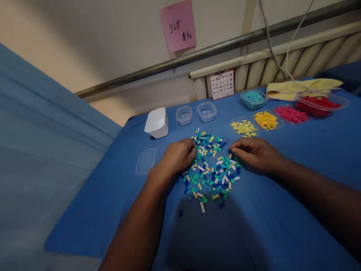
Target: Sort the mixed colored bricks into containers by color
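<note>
1. Mixed toy bricks are spread loosely on the blue table cover, between the left hand and the right hand; the thin layer presumably lets single pieces be told apart.
2. On the far right, pale yellow bricks, orange bricks, pink bricks, red bricks and turquoise bricks are held in separate tubs, apparently so that colours are not mingled.
3. A white tub is stood on the far left, near two see-through tubs, probably to be reachable without crowding the bricks. A lid is laid flat nearer.
4. The left hand is set at the left edge of the bricks, its fingers curled inward; whether anything is gripped cannot be told.
5. The right hand is held at the right edge, thumb and forefinger drawn together; whether a brick is pinched cannot be told.
6. Both forearms are angled inward from the near side, framing the bricks.
</note>
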Tool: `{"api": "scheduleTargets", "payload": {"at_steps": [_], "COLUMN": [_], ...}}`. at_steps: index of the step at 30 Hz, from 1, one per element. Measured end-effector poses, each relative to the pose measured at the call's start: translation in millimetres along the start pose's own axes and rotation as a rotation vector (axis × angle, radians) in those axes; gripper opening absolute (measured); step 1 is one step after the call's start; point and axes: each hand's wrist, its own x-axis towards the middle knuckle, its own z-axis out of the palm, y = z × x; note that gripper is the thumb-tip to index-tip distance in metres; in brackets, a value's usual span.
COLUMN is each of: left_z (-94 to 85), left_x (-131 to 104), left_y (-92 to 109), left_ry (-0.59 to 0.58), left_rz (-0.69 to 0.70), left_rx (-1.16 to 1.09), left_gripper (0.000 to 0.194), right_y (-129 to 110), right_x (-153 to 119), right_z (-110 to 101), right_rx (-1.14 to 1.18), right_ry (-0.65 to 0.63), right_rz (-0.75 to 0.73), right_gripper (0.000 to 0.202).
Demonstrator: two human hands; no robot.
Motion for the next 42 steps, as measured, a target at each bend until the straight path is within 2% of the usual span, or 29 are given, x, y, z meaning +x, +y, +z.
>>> {"api": "scheduleTargets", "payload": {"at_steps": [3,5,10,15,18,20,22,24,28,31,33,37,42], "left_z": [-4.2,-5.2,2.4,16.8,19.9,16.3,7.7,-4.5,-25.4,-27.8,-23.3,-8.5,4.0], "left_x": [8.1,21.8,86.5,159.2,184.6,190.6,187.1,174.1,126.6,88.7,70.8,59.0,70.1], "left_y": [7.8,16.8,49.6,88.0,101.4,100.1,88.8,68.8,15.7,-19.0,-33.4,-39.9,-35.5], "left_ry": [0.051,0.060,0.064,0.088,0.079,0.090,0.130,0.160,0.132,0.111,0.079,-0.001,-0.075], "left_rz": [-0.011,0.028,0.154,0.205,0.226,0.242,0.247,0.238,0.136,-0.016,-0.084,-0.097,-0.034], "left_rx": [-0.152,-0.223,-0.289,-0.192,-0.149,-0.161,-0.193,-0.221,-0.200,-0.196,-0.202,-0.224,-0.143], "left_gripper": [0.020,0.020,0.021,0.025,0.028,0.029,0.030,0.028,0.025,0.027,0.028,0.030,0.030], "right_y": [-1.4,-3.0,-6.9,-4.0,-1.1,-0.4,-0.7,-1.3,-1.3,-0.7,-0.8,-0.5,3.4], "right_x": [3.0,5.0,8.5,10.6,10.8,10.5,9.9,9.5,9.0,8.6,8.1,6.7,5.2], "right_z": [1.1,1.1,-0.7,0.0,0.8,0.9,0.7,0.5,0.9,1.7,1.9,1.6,1.9], "right_rx": [0.004,-0.008,-0.014,0.010,0.033,0.052,0.066,0.070,0.040,0.032,0.034,0.024,0.037], "right_ry": [-0.001,0.003,0.028,0.022,0.021,0.021,0.020,0.014,0.006,-0.001,-0.006,-0.016,-0.021], "right_rz": [-0.026,-0.050,-0.084,-0.087,-0.089,-0.089,-0.085,-0.080,-0.077,-0.065,-0.046,-0.024,-0.024], "right_gripper": [0.019,0.017,0.015,0.014,0.013,0.013,0.013,0.015,0.017,0.017,0.017,0.019,0.021]}}
